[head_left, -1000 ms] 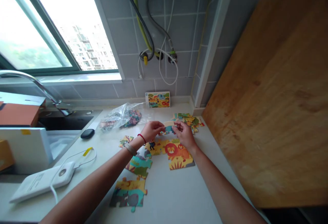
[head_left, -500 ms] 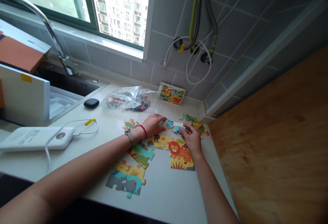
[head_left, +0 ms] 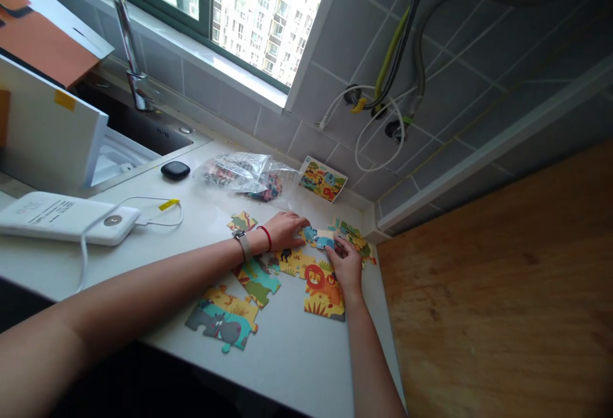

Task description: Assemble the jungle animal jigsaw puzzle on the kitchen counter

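Two blue and yellow puzzle pieces lie side by side near the back of the counter. My left hand (head_left: 286, 230) rests at the left blue piece (head_left: 308, 233), its fingertips on that piece's edge. On the other side, my right hand (head_left: 345, 263) pinches the right blue piece (head_left: 325, 239) between thumb and fingers. Below them are a joined lion section (head_left: 325, 289) and a yellow strip (head_left: 294, 262) with a dark monkey. A green and teal section (head_left: 258, 279) lies partly under my left wrist, and a hippo section (head_left: 223, 319) is nearer the front edge.
Loose pieces (head_left: 353, 236) are piled at the right back. A picture card (head_left: 322, 179) leans on the tiles beside a clear bag (head_left: 244, 174). At left are a black case (head_left: 175, 170), a white power bank (head_left: 67, 217) with cable, and a sink (head_left: 143, 129).
The view has tilted and shifted. My right hand has lowered its blue piece, which now lies flat against the left one. My left hand has stayed beside its piece.
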A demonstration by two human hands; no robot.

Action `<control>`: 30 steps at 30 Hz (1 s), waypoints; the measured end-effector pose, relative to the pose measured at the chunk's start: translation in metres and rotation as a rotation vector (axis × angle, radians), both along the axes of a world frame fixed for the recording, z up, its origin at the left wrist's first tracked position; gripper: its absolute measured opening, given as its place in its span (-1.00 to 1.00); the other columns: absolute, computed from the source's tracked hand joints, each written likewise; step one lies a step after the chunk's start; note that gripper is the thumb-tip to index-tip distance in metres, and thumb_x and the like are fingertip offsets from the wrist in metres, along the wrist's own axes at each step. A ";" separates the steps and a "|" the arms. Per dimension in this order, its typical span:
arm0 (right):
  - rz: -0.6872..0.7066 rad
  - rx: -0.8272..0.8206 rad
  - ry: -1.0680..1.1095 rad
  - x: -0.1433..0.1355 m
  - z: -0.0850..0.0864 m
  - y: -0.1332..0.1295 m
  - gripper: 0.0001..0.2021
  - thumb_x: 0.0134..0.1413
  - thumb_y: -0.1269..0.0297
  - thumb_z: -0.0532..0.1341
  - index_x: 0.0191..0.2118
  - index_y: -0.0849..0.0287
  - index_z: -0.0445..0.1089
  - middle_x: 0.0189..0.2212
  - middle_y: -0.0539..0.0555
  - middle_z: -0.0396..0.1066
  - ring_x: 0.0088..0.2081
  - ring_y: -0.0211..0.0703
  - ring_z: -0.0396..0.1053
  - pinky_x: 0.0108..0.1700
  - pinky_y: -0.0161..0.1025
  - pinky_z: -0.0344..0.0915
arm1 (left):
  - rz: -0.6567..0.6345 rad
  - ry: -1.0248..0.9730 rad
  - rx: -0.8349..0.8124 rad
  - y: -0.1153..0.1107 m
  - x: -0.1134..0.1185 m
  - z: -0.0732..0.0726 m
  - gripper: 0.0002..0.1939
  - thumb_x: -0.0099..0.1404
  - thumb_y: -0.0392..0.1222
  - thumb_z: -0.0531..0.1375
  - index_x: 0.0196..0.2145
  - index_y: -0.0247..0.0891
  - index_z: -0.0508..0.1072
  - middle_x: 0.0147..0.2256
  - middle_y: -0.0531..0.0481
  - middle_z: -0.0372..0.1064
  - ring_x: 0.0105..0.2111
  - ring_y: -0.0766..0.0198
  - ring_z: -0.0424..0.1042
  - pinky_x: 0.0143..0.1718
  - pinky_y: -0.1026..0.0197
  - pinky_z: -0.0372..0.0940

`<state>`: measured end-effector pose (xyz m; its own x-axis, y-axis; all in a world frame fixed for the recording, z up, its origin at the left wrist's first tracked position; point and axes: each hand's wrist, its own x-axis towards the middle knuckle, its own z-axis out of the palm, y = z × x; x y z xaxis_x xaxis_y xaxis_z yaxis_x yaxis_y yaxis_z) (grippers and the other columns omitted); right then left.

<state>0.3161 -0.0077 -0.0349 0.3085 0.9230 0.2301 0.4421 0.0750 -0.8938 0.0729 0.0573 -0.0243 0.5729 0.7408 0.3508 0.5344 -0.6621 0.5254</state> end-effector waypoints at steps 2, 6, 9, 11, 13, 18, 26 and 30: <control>0.000 0.013 -0.039 -0.001 0.000 0.000 -0.48 -0.18 -0.07 0.45 -0.16 0.25 0.63 -0.05 0.30 0.54 -0.18 0.01 0.54 -0.01 0.02 0.51 | -0.008 -0.031 -0.003 0.003 -0.002 -0.004 -0.56 0.17 -0.10 0.40 0.01 -0.21 0.54 -0.09 -0.17 0.58 -0.06 -0.03 0.55 0.04 0.06 0.36; -0.018 0.007 -0.135 -0.002 0.003 -0.003 -0.50 -0.11 -0.07 0.41 -0.16 0.26 0.64 -0.07 0.30 0.55 -0.23 0.00 0.52 -0.05 0.01 0.52 | -0.030 -0.051 0.009 0.005 -0.003 -0.005 -0.62 0.17 -0.12 0.40 -0.04 -0.20 0.57 -0.12 -0.15 0.59 -0.06 -0.01 0.55 0.04 0.08 0.36; -0.021 -0.011 -0.207 -0.003 0.007 -0.006 -0.51 -0.07 -0.05 0.38 -0.14 0.26 0.65 -0.05 0.31 0.55 -0.25 -0.02 0.49 -0.08 -0.02 0.52 | -0.052 -0.025 0.027 0.005 -0.004 -0.004 -0.65 0.20 -0.09 0.39 -0.06 -0.21 0.58 -0.12 -0.14 0.59 -0.07 0.01 0.55 0.04 0.09 0.35; -0.009 -0.016 -0.224 -0.004 0.009 -0.008 -0.52 -0.05 -0.04 0.37 -0.13 0.25 0.65 -0.03 0.32 0.54 -0.22 -0.01 0.49 -0.09 -0.02 0.52 | -0.061 -0.009 0.032 0.005 -0.004 -0.004 -0.66 0.21 -0.08 0.39 -0.07 -0.23 0.58 -0.12 -0.14 0.59 -0.07 0.01 0.55 0.04 0.09 0.35; 0.000 -0.011 -0.220 -0.006 0.009 -0.009 -0.54 -0.05 -0.03 0.37 -0.14 0.26 0.66 -0.03 0.32 0.53 -0.18 0.02 0.49 -0.10 -0.05 0.52 | -0.068 -0.016 0.029 0.006 -0.005 -0.004 -0.66 0.21 -0.09 0.40 -0.07 -0.23 0.58 -0.11 -0.13 0.59 -0.07 0.01 0.54 0.05 0.08 0.35; 0.010 -0.024 -0.192 -0.007 0.009 -0.009 -0.58 -0.06 0.03 0.37 -0.14 0.21 0.67 -0.05 0.28 0.53 -0.16 0.01 0.47 -0.17 -0.11 0.52 | -0.112 -0.120 0.008 0.008 -0.006 -0.005 -0.69 0.17 -0.14 0.44 -0.12 -0.20 0.60 -0.11 -0.11 0.58 -0.08 0.06 0.54 0.06 0.11 0.35; 0.027 -0.027 -0.169 -0.004 0.010 -0.011 -0.52 -0.08 -0.03 0.41 -0.10 0.21 0.66 -0.04 0.27 0.50 -0.30 -0.09 0.42 -0.22 -0.12 0.50 | -0.139 -0.230 -0.022 0.011 -0.006 -0.010 -0.63 0.11 -0.21 0.47 -0.10 -0.19 0.59 -0.07 -0.11 0.54 -0.06 0.08 0.53 0.07 0.13 0.36; 0.038 -0.021 -0.169 -0.004 0.010 -0.011 -0.47 -0.10 -0.09 0.42 -0.08 0.21 0.66 -0.07 0.24 0.48 -0.33 -0.13 0.41 -0.20 -0.13 0.49 | -0.140 -0.239 -0.029 0.010 -0.006 -0.010 -0.60 0.11 -0.25 0.47 -0.07 -0.20 0.58 -0.05 -0.11 0.52 -0.06 0.08 0.52 0.04 0.14 0.38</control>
<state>0.3117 -0.0189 -0.0251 0.2321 0.9384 0.2560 0.5837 0.0761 -0.8084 0.0669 0.0674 -0.0339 0.5737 0.6722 0.4680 0.2976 -0.7034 0.6455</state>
